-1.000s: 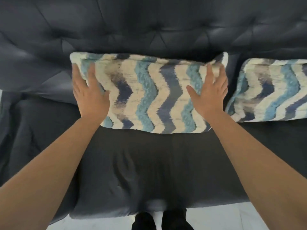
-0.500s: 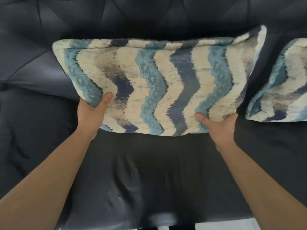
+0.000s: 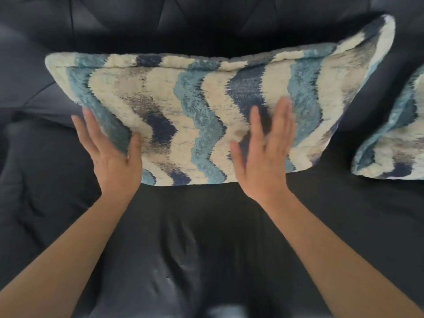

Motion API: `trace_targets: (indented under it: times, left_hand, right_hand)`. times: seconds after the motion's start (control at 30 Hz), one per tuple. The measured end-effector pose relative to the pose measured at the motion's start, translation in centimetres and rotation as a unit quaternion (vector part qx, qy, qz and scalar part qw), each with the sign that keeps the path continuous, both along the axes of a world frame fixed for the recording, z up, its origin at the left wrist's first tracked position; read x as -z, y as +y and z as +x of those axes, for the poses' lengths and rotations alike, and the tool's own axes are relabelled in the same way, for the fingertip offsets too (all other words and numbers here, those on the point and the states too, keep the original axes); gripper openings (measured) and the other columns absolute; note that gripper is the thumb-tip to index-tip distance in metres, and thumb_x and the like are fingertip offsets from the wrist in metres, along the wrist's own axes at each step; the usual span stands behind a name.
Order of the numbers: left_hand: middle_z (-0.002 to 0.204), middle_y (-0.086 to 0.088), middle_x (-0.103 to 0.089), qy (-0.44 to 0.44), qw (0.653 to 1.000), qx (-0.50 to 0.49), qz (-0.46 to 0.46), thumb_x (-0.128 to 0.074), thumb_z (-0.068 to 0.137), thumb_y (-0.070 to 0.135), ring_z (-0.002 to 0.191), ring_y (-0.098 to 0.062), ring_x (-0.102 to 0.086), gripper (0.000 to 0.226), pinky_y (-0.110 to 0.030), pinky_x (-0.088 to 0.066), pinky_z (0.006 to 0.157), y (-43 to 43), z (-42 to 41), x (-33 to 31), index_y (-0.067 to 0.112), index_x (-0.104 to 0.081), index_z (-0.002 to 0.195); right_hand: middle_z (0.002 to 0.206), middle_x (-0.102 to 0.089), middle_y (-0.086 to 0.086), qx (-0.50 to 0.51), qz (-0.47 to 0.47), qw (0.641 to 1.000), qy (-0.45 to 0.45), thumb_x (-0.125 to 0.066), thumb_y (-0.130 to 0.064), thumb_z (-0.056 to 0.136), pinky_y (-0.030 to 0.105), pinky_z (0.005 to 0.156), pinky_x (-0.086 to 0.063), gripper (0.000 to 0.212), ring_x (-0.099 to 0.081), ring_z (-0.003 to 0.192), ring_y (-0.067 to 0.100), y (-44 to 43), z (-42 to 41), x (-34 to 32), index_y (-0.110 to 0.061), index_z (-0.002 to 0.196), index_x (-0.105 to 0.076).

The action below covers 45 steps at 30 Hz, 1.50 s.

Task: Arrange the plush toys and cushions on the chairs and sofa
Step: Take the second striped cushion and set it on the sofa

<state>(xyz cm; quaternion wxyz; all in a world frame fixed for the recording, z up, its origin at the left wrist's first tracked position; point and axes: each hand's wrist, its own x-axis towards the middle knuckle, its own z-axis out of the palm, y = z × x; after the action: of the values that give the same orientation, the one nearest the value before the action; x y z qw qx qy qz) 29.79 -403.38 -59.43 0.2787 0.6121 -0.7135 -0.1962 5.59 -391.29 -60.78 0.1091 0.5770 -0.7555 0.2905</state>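
Observation:
A cushion [image 3: 202, 111] with cream, teal and navy zigzag stripes leans against the tufted back of the dark sofa [image 3: 206, 237], its lower edge on the seat. My left hand [image 3: 110, 152] lies flat at the cushion's lower left corner, fingers spread, thumb on its front. My right hand [image 3: 266, 154] rests flat on the cushion's front right of centre, fingers straight and slightly blurred. Neither hand grips it. A second cushion [image 3: 394, 143] of the same pattern leans at the right edge, partly cut off.
The sofa's tufted dark backrest [image 3: 160, 21] fills the top of the view. The dark seat spreads to the left and right of the cushions, with creases in the middle. A pale patch of floor [image 3: 224, 312] shows at the bottom.
Both hands have let go of the cushion's lower corners and now lie open and flat on it. The cushion sits lower and leans back against the backrest.

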Motion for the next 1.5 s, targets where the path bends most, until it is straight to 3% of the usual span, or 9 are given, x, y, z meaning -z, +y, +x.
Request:
trace_targets:
  times: [0.1,0.2,0.37,0.6,0.93,1.17,1.37,1.43,1.5]
  left_hand:
    - [0.159,-0.043,-0.012,-0.183,0.962,0.102,-0.177,-0.055,0.104,0.023,0.151,-0.055,-0.017,0.068,-0.059,-0.023,0.12,-1.1,-0.1,-0.8,0.008,-0.021,0.16]
    - [0.171,-0.022,-0.005,-0.285,0.941,0.141,-0.116,-0.05,0.104,0.024,0.157,-0.044,-0.006,0.071,-0.07,-0.016,0.118,-3.1,0.1,-0.7,0.025,-0.013,0.164]
    - [0.173,-0.008,0.006,-0.291,0.945,0.135,-0.069,-0.035,0.11,0.032,0.159,-0.036,0.005,0.063,-0.076,-0.009,0.117,-4.4,-0.9,-0.2,0.033,-0.002,0.164]
    - [0.168,-0.029,-0.01,-0.267,0.938,0.154,-0.157,-0.038,0.11,0.035,0.156,-0.046,-0.008,0.064,-0.066,-0.006,0.123,-2.2,0.5,0.8,0.012,-0.013,0.164]
    - [0.153,-0.047,-0.024,-0.201,0.945,0.123,-0.226,-0.033,0.105,0.052,0.146,-0.053,-0.013,0.08,-0.064,-0.006,0.123,4.5,-3.9,10.8,-0.009,-0.015,0.153]
    - [0.151,-0.049,-0.027,-0.237,0.927,0.135,-0.255,-0.038,0.103,0.055,0.145,-0.055,-0.015,0.085,-0.063,-0.009,0.123,-0.1,-1.4,15.2,-0.01,-0.017,0.153]
    - [0.158,-0.046,-0.012,-0.185,0.972,0.048,-0.138,-0.035,0.104,0.057,0.151,-0.055,-0.011,0.089,-0.063,-0.004,0.124,3.1,-0.3,13.4,-0.009,-0.011,0.157]
    - [0.165,-0.036,0.002,-0.03,0.995,-0.081,-0.047,-0.03,0.104,0.059,0.156,-0.046,-0.002,0.088,-0.056,-0.002,0.126,5.2,-1.6,12.3,-0.003,-0.004,0.16]
    - [0.171,-0.017,0.012,0.186,0.94,-0.273,0.089,-0.029,0.102,0.062,0.159,-0.029,0.006,0.085,-0.049,0.0,0.128,6.5,-3.4,11.6,0.012,0.003,0.164]
  right_hand:
    - [0.165,-0.023,0.023,-0.116,0.018,0.985,0.124,-0.046,-0.05,0.107,0.059,0.124,-0.015,0.06,-0.02,0.156,0.04,-5.1,3.4,-1.3,-0.02,0.158,-0.036]
    - [0.161,-0.042,0.018,-0.158,0.049,0.958,0.234,-0.039,-0.06,0.107,0.052,0.123,-0.016,0.062,-0.04,0.149,0.035,-8.7,1.7,-1.4,-0.024,0.157,-0.042]
    - [0.162,-0.028,0.034,-0.079,0.128,0.959,0.239,-0.029,-0.075,0.101,0.053,0.123,-0.001,0.084,-0.03,0.151,0.047,-6.3,-9.6,-2.0,-0.017,0.161,-0.033]
    - [0.158,-0.027,0.043,0.125,0.117,0.965,0.199,-0.038,-0.062,0.105,0.063,0.124,-0.01,0.082,-0.026,0.148,0.057,0.1,-14.3,0.1,-0.004,0.16,-0.024]
    - [0.162,-0.023,0.018,-0.086,0.032,0.973,0.214,-0.047,-0.046,0.108,0.055,0.126,-0.006,0.065,0.01,0.158,0.029,0.0,1.4,11.7,-0.016,0.161,-0.023]
    - [0.162,-0.015,0.034,-0.033,0.026,0.946,0.321,-0.047,-0.078,0.093,0.047,0.127,0.003,0.091,-0.003,0.156,0.043,1.7,-11.9,12.0,-0.024,0.162,-0.023]
    - [0.152,-0.013,0.055,0.145,0.087,0.984,0.053,-0.056,-0.062,0.098,0.069,0.122,-0.015,0.095,-0.015,0.147,0.065,8.0,-12.4,11.6,-0.002,0.159,-0.014]
    - [0.158,0.001,0.05,0.157,0.044,0.981,-0.109,-0.058,-0.06,0.098,0.066,0.123,-0.014,0.102,-0.003,0.153,0.059,7.3,-8.3,11.9,0.005,0.16,-0.009]
    - [0.163,0.016,0.038,0.207,-0.012,0.931,-0.299,-0.051,-0.068,0.097,0.055,0.128,-0.004,0.11,0.01,0.157,0.046,5.7,-3.8,11.7,0.002,0.162,0.003]
